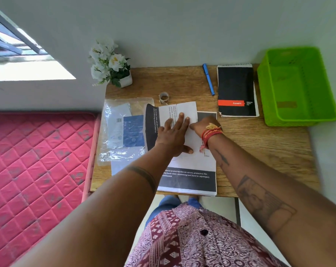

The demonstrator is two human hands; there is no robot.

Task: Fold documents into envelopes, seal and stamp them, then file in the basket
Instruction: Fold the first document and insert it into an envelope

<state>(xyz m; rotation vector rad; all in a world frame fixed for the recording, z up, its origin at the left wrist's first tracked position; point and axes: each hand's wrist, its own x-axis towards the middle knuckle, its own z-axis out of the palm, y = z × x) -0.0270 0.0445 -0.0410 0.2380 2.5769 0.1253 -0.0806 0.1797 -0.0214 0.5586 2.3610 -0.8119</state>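
Observation:
A printed document (184,110) lies partly folded on top of a stack of printed sheets (188,182) near the middle of the wooden table (259,151). My left hand (173,133) presses flat on the folded sheet with straight fingers. My right hand (203,126), with red threads at the wrist, rests on the sheet's right edge; its fingers are curled, and I cannot tell whether they pinch the paper. A clear plastic packet of envelopes (122,130) lies to the left of the document. The green basket (296,87) stands at the table's far right corner.
A black spiral notepad (236,89) and a blue pen (209,79) lie at the back beside the basket. A small tape roll (163,97) and a pot of white flowers (111,64) sit at the back left. A pink mattress (38,166) borders the table's left side.

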